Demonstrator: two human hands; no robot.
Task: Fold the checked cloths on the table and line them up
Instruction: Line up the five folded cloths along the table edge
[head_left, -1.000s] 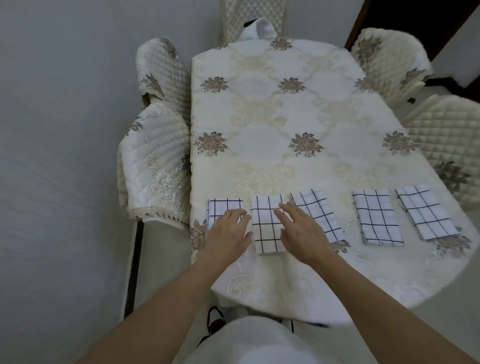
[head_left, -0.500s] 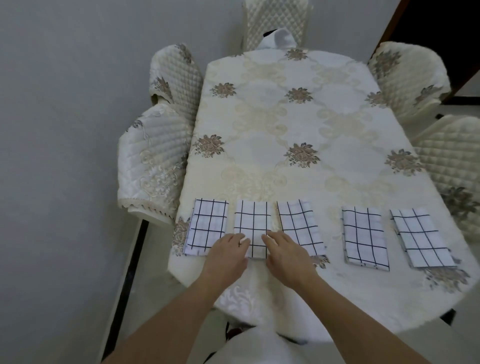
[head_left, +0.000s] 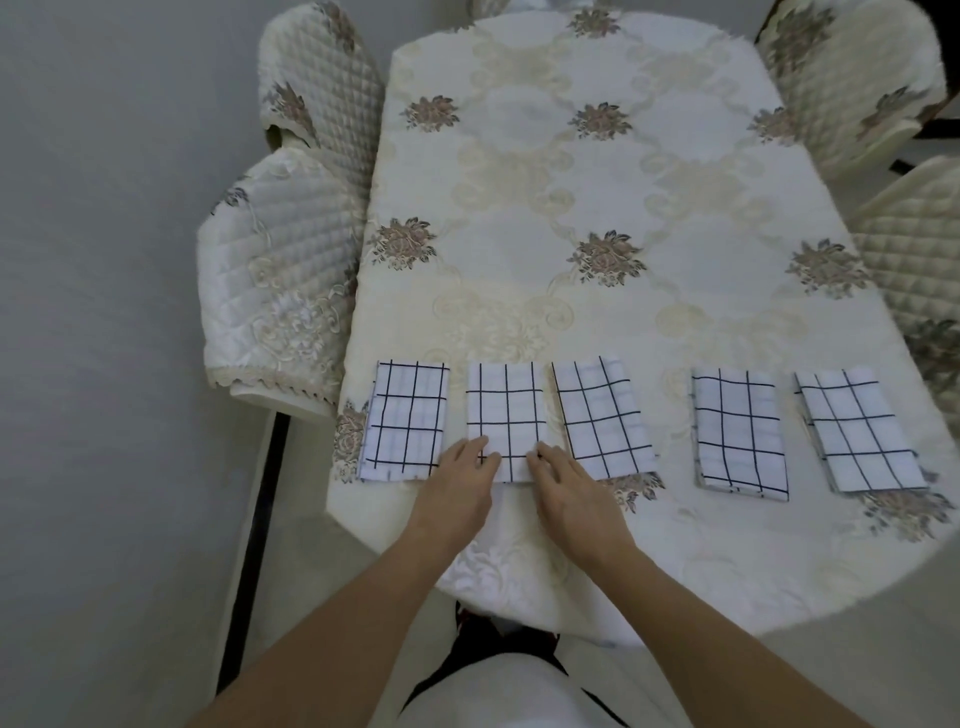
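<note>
Several folded white cloths with black checks lie in a row near the table's front edge. The leftmost cloth (head_left: 408, 420) sits at the left corner. My left hand (head_left: 460, 480) and my right hand (head_left: 569, 491) rest flat, fingers straight, on the near end of the second cloth (head_left: 506, 413). A third cloth (head_left: 600, 415), slightly tilted, lies close on its right. Further right, after a gap, are a fourth cloth (head_left: 737, 428) and a tilted fifth cloth (head_left: 857, 431).
The table (head_left: 597, 208) wears a cream cloth with flower motifs. Quilted chairs stand on the left (head_left: 280, 291) and on the right (head_left: 914, 260). Grey floor shows at the left.
Both hands have slid back toward me, from the middle of the second cloth to its near end. The camera has moved closer and more overhead.
</note>
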